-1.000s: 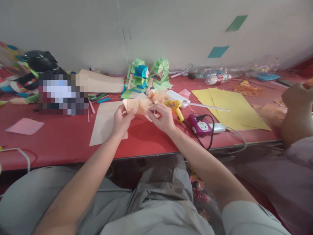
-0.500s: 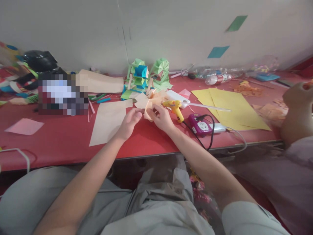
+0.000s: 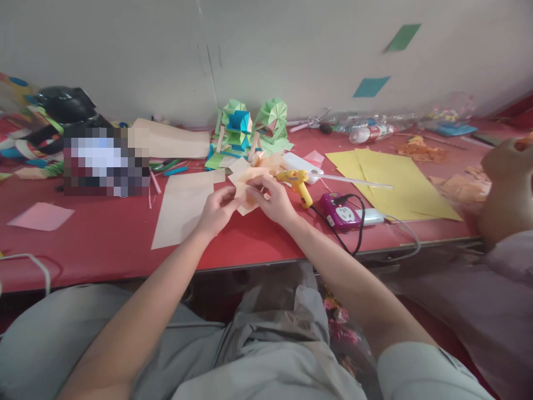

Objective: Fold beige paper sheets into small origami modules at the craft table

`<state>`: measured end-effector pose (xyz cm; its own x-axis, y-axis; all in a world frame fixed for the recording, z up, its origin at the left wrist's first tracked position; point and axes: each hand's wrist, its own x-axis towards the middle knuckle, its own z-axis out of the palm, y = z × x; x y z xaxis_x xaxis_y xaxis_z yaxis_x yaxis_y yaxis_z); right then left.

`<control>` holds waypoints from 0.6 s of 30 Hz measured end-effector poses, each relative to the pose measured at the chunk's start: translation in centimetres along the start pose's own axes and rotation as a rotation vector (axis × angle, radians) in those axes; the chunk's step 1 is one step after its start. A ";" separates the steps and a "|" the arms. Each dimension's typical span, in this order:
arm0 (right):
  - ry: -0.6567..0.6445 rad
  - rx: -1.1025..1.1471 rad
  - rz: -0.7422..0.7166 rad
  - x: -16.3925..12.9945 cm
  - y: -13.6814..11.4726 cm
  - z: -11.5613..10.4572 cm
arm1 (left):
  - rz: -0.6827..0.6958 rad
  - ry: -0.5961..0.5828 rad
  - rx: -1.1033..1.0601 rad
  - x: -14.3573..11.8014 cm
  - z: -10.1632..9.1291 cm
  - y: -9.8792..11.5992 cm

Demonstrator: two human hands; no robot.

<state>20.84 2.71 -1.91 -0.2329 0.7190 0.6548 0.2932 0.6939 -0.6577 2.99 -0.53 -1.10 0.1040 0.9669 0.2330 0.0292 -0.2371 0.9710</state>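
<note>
Between my two hands is a small piece of pale peach paper, held just above the red table. My left hand pinches its left edge between thumb and fingers. From the upper right, my right hand grips the same paper, its fingers bent over the top. Part of the sheet is hidden behind the fingers. More peach paper pieces lie just beyond the hands. A yellow glue gun with a long clear glue stick rests right of my right hand.
A purple power strip with a black cord sits at the right, near yellow sheets. Green and blue folded-paper models stand at the back. A cream sheet lies left. At the far right is another person's arm.
My left hand has closed in on the paper and now grips its edge. The paper has turned flatter and wider between both hands.
</note>
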 end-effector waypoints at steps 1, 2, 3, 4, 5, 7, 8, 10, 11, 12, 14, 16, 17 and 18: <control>0.014 0.001 0.003 0.0 0.0 0.0 | 0.013 0.010 0.036 0.0 -0.1 0.0; 0.019 0.000 0.001 0.0 -0.1 0.0 | 0.025 0.028 0.074 -0.1 -0.1 0.0; 0.018 0.000 -0.004 0.0 -0.2 0.0 | 0.036 0.051 0.112 -0.1 -0.2 0.0; 0.014 0.003 -0.006 0.0 -0.2 0.0 | 0.043 0.069 0.148 -0.1 -0.2 0.0; 0.010 0.006 -0.002 0.0 -0.3 0.0 | 0.048 0.075 0.174 -0.1 -0.2 0.0; 0.003 0.014 0.016 0.0 -0.3 0.0 | 0.052 0.052 0.163 -0.1 -0.2 0.0; 0.001 0.017 0.025 0.0 -0.3 0.1 | 0.048 0.031 0.128 -0.1 -0.2 -0.1; -0.008 0.014 0.038 -0.1 -0.2 0.1 | 0.020 -0.007 0.036 0.0 0.0 -0.2; -0.013 0.010 0.043 -0.1 -0.2 0.2 | -0.003 -0.016 -0.001 0.0 0.0 -0.2; -0.019 0.006 0.048 -0.1 -0.3 0.2 | -0.031 -0.020 -0.025 0.0 0.1 -0.3; -0.023 0.007 0.046 -0.2 -0.4 0.2 | -0.084 -0.015 -0.052 -0.1 0.2 -0.3; -0.017 0.013 0.026 -0.2 -0.6 0.2 | -0.120 -0.002 -0.077 -0.2 0.3 -0.2; -0.013 0.015 0.009 -0.2 -0.7 0.1 | -0.133 0.005 -0.087 -0.2 0.3 -0.2; -0.011 0.014 -0.011 -0.2 -0.7 0.1 | -0.143 0.011 -0.097 -0.2 0.3 -0.1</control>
<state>20.55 2.13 -1.63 -0.2461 0.7119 0.6577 0.2773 0.7020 -0.6560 3.27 -0.77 -1.28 0.0949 0.9912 0.0920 -0.0530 -0.0873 0.9948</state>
